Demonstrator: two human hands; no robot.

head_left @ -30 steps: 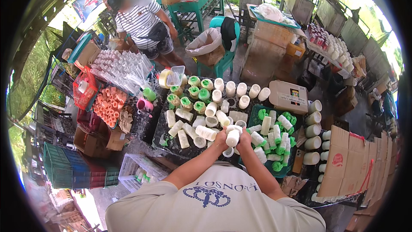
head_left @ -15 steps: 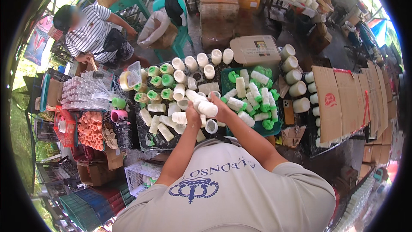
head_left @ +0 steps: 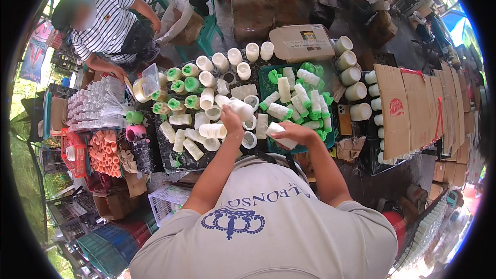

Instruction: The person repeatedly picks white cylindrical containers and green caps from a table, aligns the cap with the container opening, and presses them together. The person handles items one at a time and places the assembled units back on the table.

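Observation:
My left hand (head_left: 232, 122) is closed around a white cylindrical piece (head_left: 241, 108) above the middle of the dark table. To its right, near the table's front edge, my right hand (head_left: 298, 135) grips a separate white cylinder (head_left: 276, 130) by its side. Below and around my left hand lie several rough white cylinders (head_left: 192, 150) and hollow white cups (head_left: 249, 139). Just beyond my right hand, a dark green tray (head_left: 266, 80) holds white rolls with bright green ends (head_left: 279, 111). White cups with green rims (head_left: 176, 87) stand at the table's left.
At the far left, a person in a striped shirt (head_left: 109, 23) reaches toward a clear plastic container (head_left: 150, 78). Orange hollow pieces (head_left: 105, 152) fill a crate on the left. Large white cylinders (head_left: 351, 76), a phone (head_left: 344, 119) and cardboard sheets (head_left: 408, 119) are on the right.
My hands have moved apart; the right one has shifted right and nearer with a white cylinder. The person in stripes has lowered an arm toward the plastic container. My view has shifted slightly.

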